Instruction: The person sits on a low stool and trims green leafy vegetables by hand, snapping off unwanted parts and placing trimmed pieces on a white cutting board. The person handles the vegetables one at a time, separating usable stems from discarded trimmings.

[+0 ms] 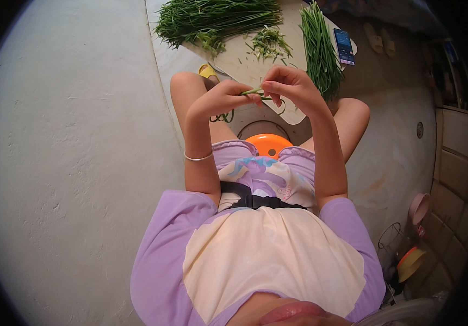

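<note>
My left hand (234,95) pinches a few long green chives (250,92) between thumb and fingers, their pale ends pointing right. Their thin leaves curl below the wrist. At those ends, the bent thumb and forefinger of my right hand (289,84) close on the tips. Both hands are raised over the near corner of a low, light-coloured table (234,61). A big heap of chives (221,18) covers its far left part. Toward the middle lies a small pile of trimmed scraps (270,42). Along the right side stretches a neater bundle of chives (319,53).
A lit phone (344,47) rests at the table's right edge. An orange plastic stool (268,143) shows between my thighs. Slippers (378,39) lie on the floor at far right, where a drain (420,130) is set. Basins (411,263) stand by the tiled wall.
</note>
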{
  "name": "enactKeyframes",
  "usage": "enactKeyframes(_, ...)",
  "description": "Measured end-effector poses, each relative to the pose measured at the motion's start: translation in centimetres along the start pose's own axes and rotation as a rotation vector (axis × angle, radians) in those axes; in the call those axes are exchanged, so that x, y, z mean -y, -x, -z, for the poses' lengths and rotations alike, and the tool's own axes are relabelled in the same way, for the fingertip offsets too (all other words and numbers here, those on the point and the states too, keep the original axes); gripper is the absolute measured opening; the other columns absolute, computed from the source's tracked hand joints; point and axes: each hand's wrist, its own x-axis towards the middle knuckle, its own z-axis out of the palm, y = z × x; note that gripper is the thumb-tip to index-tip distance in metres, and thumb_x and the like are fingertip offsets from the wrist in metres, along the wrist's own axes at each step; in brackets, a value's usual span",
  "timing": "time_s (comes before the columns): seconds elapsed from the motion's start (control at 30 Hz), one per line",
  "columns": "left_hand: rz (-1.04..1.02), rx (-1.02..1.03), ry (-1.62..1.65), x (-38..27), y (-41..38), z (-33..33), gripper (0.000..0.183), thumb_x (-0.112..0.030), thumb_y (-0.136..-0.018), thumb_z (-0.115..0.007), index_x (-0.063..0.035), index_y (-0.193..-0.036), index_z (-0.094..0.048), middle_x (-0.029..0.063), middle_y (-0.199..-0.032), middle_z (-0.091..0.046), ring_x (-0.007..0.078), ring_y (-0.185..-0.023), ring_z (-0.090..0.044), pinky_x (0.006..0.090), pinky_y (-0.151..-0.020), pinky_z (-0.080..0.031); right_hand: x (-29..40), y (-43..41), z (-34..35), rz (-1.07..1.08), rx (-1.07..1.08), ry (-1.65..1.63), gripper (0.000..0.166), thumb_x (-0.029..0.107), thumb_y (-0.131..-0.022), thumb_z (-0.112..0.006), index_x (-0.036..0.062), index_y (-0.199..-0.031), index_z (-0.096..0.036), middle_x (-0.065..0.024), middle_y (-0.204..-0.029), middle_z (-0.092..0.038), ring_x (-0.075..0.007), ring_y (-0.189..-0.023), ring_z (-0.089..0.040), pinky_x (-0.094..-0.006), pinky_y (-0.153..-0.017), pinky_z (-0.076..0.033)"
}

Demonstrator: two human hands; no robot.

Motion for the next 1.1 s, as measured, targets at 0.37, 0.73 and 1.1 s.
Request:
enactKeyframes(0.37, 0.040, 0.039, -0.055, -0.8, 0.1, -0.5, 0.029, -0.033, -0.087, -0.057, -0.0081, -0.094, -0.070, -0.0047, -0.054, -0.044, 0.0046, -0.048, -0.032, 0.0226, -0.042, -0.026, -1.3, -0.2, -0.1, -0.121, 0.015, -0.242, 0.021, 0.022, -0.086, -0.061, 0.0043, -0.075, -0.057, -0.0012, -0.061, -0.056, -0.0065, -0.050, -0.052, -0.0197, -0.044, -0.040)
enactKeyframes(0.73, -0.005, 0.031, -0.079, -0.4, -0.3, -0.7, 0.032, -0.037, -0.089, -0.056, -0.0085, -0.091, -0.070, -0.0077, -0.049, -0.030, 0.0014, -0.043, -0.030, 0.0204, -0.039, -0.026, -1.7, -1.4, 1.1, 0.066, -0.264, -0.280, 0.033, 0.031, -0.089, -0.056, 0.0070, -0.067, -0.050, -0.0006, -0.054, -0.051, -0.0066, -0.042, -0.043, -0.0194, -0.038, -0.033)
enactKeyframes(1.1, 0.034, -0.169, 0.125, -0.5, -0.2, -0.1, 0.042, -0.036, -0.097, -0.037, -0.0044, -0.106, -0.063, 0.0010, -0.069, -0.057, 0.0045, -0.050, -0.042, 0.0188, -0.046, -0.032, -6.3, -1.5, 1.2, 0.109, -0.036, 0.030, 0.050, 0.042, -0.095, -0.038, 0.0007, -0.121, -0.049, -0.0127, -0.115, -0.056, -0.0205, -0.109, -0.053, -0.0340, -0.096, -0.038)
